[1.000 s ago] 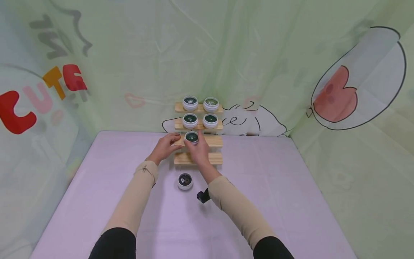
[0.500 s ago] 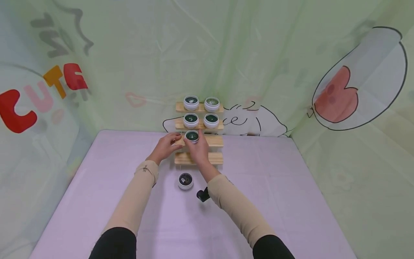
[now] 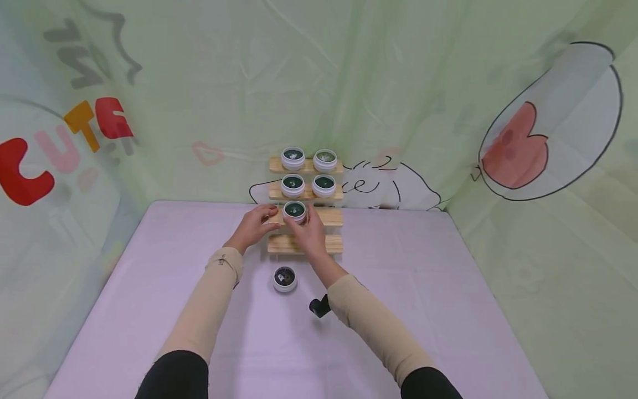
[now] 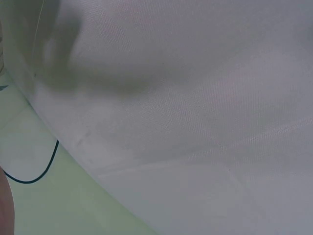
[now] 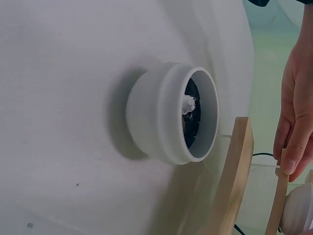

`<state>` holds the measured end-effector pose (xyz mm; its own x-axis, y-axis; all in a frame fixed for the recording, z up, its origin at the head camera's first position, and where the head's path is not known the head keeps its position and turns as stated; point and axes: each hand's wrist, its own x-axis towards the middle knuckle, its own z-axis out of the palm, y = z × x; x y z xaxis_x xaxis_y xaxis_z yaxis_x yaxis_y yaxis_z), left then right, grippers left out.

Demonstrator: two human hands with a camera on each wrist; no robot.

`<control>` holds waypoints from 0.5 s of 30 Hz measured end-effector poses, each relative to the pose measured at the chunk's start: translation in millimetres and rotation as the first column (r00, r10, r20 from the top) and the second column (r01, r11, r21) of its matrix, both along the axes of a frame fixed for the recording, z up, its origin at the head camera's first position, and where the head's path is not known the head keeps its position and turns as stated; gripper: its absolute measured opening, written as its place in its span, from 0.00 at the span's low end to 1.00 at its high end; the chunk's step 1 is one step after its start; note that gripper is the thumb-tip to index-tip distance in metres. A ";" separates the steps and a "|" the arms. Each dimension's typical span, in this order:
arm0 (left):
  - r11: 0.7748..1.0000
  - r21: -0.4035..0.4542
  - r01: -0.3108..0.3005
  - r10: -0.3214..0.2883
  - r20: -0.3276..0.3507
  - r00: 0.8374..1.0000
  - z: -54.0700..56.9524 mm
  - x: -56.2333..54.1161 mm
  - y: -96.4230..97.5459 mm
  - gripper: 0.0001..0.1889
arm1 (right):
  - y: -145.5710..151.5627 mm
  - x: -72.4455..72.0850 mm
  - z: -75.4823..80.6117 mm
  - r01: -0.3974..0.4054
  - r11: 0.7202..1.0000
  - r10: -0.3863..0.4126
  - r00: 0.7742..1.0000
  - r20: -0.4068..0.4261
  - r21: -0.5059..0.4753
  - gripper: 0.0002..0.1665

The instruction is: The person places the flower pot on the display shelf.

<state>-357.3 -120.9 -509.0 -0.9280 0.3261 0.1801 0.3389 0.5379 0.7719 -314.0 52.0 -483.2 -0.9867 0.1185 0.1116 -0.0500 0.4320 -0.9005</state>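
Observation:
A tiered wooden display stand [image 3: 333,244] stands at the table's far edge. My left hand [image 3: 251,226] grips the left end of its third board from the top; in the right wrist view the thumb lies on that board [image 5: 279,203]. My right hand [image 3: 311,235] holds a small round white jar [image 3: 294,211] with a dark green top on the same board, thumb in front, fingers at its right side. On the table before the stand sits another white jar [image 3: 284,279], dark inside, large in the right wrist view. The left wrist view shows mostly cloth.
Two white jars [image 3: 293,159] [image 3: 325,160] stand on the top board and two more [image 3: 292,185] [image 3: 324,185] on the second. A lilac cloth covers the table [image 3: 408,310]. Printed curtains [image 3: 224,83] surround it. A black wrist camera [image 3: 320,306] sits by the right sleeve.
My right hand and forearm have shifted slightly right and toward me, with the fingers a little farther from the jar's right side. The left hand has stayed put.

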 end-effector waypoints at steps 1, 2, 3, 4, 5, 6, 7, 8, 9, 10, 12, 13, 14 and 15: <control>1.000 0.002 0.000 0.000 0.000 1.000 -0.1 -0.1 -0.1 0.25 | 2.0 1.9 0.3 -0.001 1.000 0.001 1.000 0.001 0.003 0.50; 1.000 0.005 0.000 0.000 0.001 1.000 -0.3 0.0 -0.2 0.25 | 3.9 3.8 0.5 -0.001 1.000 0.001 1.000 0.001 0.007 0.50; 1.000 0.006 0.000 0.000 -0.005 1.000 -0.3 0.1 -0.3 0.25 | 6.0 5.5 0.2 -0.003 1.000 0.003 1.000 0.007 0.013 0.51; 1.000 0.008 0.001 -0.001 -0.007 1.000 -0.3 0.3 -0.4 0.25 | 8.0 7.9 0.1 -0.006 1.000 0.006 1.000 0.017 0.018 0.52; 1.000 0.010 0.001 -0.001 -0.012 1.000 -0.5 0.4 -0.5 0.25 | 10.1 9.7 -0.8 -0.010 1.000 0.009 1.000 0.018 0.020 0.52; 1.000 0.010 0.001 -0.001 -0.018 1.000 -0.9 0.5 -0.7 0.25 | 12.1 11.3 -1.9 -0.016 1.000 0.015 1.000 0.017 0.023 0.52; 1.000 0.012 0.000 0.000 -0.023 1.000 -1.0 0.7 -0.9 0.25 | 13.8 13.0 -2.9 -0.022 0.999 0.021 1.000 0.017 0.027 0.52; 1.000 0.012 -0.001 0.001 -0.030 1.000 -1.7 0.6 -1.0 0.25 | 15.5 15.4 -3.7 -0.028 0.999 0.027 1.000 0.015 0.030 0.51; 1.000 0.011 -0.002 0.002 -0.035 0.999 -2.0 0.5 -1.2 0.25 | 17.3 18.0 -4.5 -0.034 0.999 0.033 0.999 0.016 0.027 0.51; 1.000 0.013 -0.002 0.003 -0.035 0.999 -2.1 0.4 -1.2 0.25 | 18.7 21.1 -4.8 -0.040 0.999 0.040 0.999 0.017 0.020 0.50; 1.000 0.017 -0.003 0.003 -0.036 0.999 -2.8 0.1 -1.1 0.25 | 21.4 26.5 -7.0 -0.052 0.999 0.052 0.998 0.027 0.000 0.50; 1.000 0.020 -0.002 0.003 -0.032 0.999 -2.7 0.0 -1.1 0.25 | 22.6 29.9 -8.2 -0.058 0.998 0.058 0.998 0.038 -0.017 0.50; 1.000 0.019 -0.002 0.002 -0.032 0.999 -3.1 -0.2 -1.0 0.25 | 23.6 33.4 -9.3 -0.061 0.998 0.063 0.997 0.048 -0.033 0.50; 1.000 0.022 -0.002 0.002 -0.028 1.000 -2.9 -0.2 -1.1 0.25 | 24.4 36.8 -10.7 -0.065 0.997 0.068 0.996 0.060 -0.046 0.50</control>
<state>-357.4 -121.9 -511.9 -0.9231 0.3200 0.2132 0.3596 0.5219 0.7735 -277.2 76.4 -493.9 -0.9974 0.0560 0.0464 -0.0209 0.3897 -0.9207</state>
